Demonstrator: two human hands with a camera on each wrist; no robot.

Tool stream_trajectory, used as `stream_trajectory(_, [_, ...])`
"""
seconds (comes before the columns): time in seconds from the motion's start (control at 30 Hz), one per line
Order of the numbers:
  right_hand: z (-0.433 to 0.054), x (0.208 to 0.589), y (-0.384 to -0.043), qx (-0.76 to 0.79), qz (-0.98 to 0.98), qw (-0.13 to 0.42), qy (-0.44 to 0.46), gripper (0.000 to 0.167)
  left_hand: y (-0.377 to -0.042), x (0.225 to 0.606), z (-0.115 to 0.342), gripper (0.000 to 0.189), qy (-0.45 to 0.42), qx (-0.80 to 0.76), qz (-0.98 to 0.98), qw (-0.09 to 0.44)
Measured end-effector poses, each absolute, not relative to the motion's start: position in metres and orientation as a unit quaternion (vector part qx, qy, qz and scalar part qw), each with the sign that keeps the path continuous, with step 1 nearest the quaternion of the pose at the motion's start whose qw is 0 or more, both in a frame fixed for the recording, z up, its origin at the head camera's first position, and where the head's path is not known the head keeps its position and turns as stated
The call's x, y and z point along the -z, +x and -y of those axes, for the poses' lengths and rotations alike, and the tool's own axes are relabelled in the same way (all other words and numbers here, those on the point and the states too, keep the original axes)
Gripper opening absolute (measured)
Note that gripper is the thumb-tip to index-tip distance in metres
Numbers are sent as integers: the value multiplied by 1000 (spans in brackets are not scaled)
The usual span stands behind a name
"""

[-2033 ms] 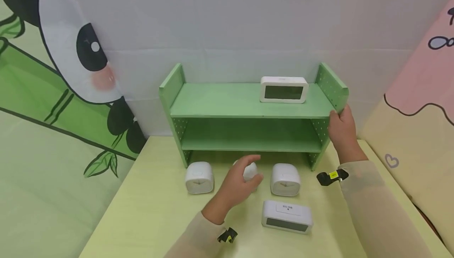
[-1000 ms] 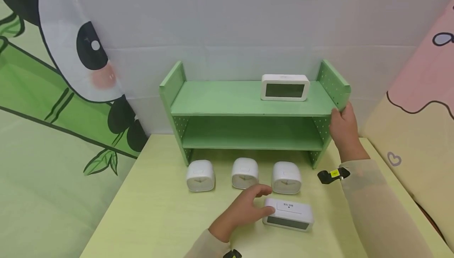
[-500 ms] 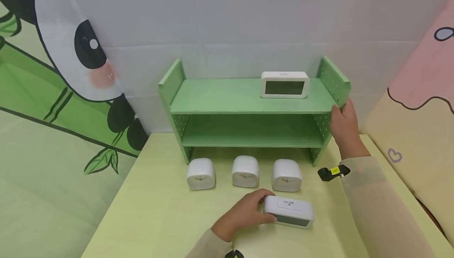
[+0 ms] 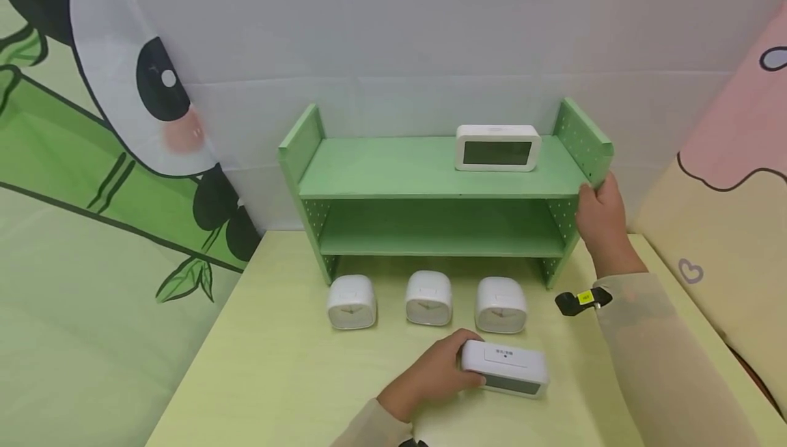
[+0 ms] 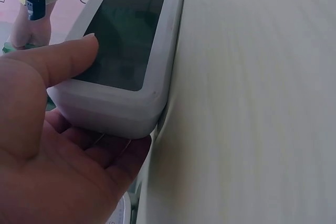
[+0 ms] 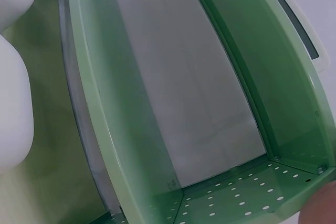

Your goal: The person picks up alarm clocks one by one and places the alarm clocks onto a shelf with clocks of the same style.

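My left hand (image 4: 438, 372) grips the left end of a white digital clock (image 4: 514, 359) with a dark display, near the front of the table. In the left wrist view the thumb lies over the edge of the dark screen (image 5: 128, 35) and the other fingers curl behind the casing. My right hand (image 4: 602, 221) holds the right side panel of a green two-tier shelf (image 4: 381, 167); in the right wrist view only a bit of that hand shows at the lower right corner. A second white digital clock (image 4: 498, 148) stands on the shelf's top board, toward the right.
Three white rounded analog clocks, at left (image 4: 352, 302), middle (image 4: 428, 298) and right (image 4: 501, 305), stand in a row before the shelf. They sit on a pale yellow table (image 4: 258, 358). Behind the shelf hangs a pale cloth (image 4: 399, 37); printed cloths flank both sides.
My left hand has come from over the middle analog clock to the front digital clock and taken hold of its left end. The right hand stays on the shelf's side panel.
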State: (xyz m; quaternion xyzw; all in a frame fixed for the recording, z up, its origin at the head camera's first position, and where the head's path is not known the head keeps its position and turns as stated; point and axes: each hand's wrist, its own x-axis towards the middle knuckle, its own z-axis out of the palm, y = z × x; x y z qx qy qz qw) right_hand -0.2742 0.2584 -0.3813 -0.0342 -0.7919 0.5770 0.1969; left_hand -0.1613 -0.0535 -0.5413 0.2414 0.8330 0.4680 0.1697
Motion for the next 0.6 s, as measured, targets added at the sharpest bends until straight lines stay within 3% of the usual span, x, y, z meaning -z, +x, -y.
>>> stream_trajectory(0.6, [-256,380,-273,-576,791,201,-39,57,-159,553,56,49,227,-538,-791,182])
